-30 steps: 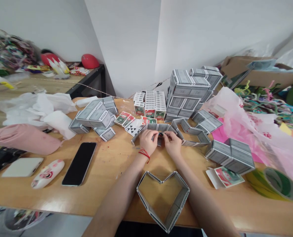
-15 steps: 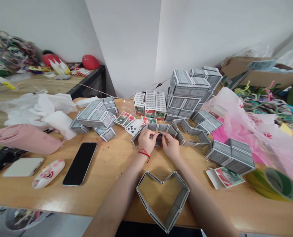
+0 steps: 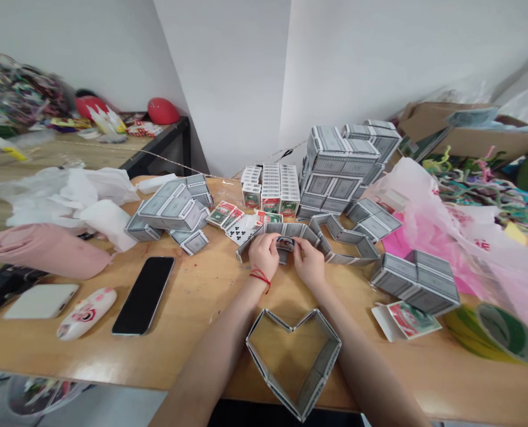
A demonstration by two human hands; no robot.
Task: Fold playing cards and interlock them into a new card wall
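Between my hands is a playing card (image 3: 284, 242), bent into a shallow curve. My left hand (image 3: 264, 256), with a red string bracelet at the wrist, pinches its left end. The fingers of my right hand (image 3: 309, 262) grip the right end. Just behind and around them stands a low wall of joined grey-patterned cards (image 3: 317, 237), partly covered by the hands. Nearer to me, between my forearms, a heart-shaped frame of cards (image 3: 320, 369) stands on the table. Several loose playing cards (image 3: 240, 230) lie left of the wall.
Card boxes (image 3: 271, 190) stand in rows behind, beside a tall stack of grey card blocks (image 3: 339, 166). More blocks (image 3: 172, 207) sit at left, others (image 3: 417, 279) at right. A phone (image 3: 143, 295), a white case (image 3: 86, 313) and a tape roll (image 3: 495, 332) flank my arms.
The card has gone from tightly folded and mostly hidden to a wider curve facing me. My fingertips have moved slightly apart. The heart frame has stayed put.
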